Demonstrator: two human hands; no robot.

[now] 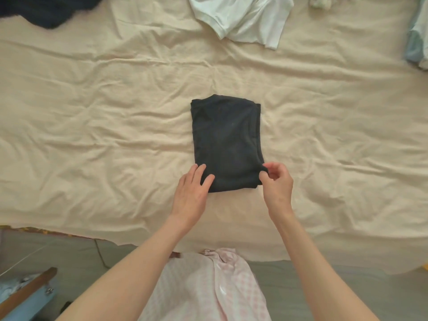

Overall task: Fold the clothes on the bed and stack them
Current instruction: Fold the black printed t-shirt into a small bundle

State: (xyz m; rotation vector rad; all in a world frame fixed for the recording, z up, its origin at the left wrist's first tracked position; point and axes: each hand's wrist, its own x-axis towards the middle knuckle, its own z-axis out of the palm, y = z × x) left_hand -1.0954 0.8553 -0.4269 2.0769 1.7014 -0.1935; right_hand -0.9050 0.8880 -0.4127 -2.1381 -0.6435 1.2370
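The folded dark garment (225, 142) lies mid-bed (92, 112). The left hand (191, 191) rests flat, fingers spread, on its near-left corner; the right hand (276, 181) pinches its near-right corner. The fabric appears light, soft and limp: support both near corners or slide beneath.

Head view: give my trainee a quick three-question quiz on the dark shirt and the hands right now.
1. True or false: the dark shirt is already folded into a compact rectangle.
2. Which hand pinches the shirt's near corner? A) left hand B) right hand
3. Fill in: the unfolded white shirt lies at the ___ edge of the bed.

Key: 1 true; 2 B, the left hand lies flat on the near left corner; 3 far.
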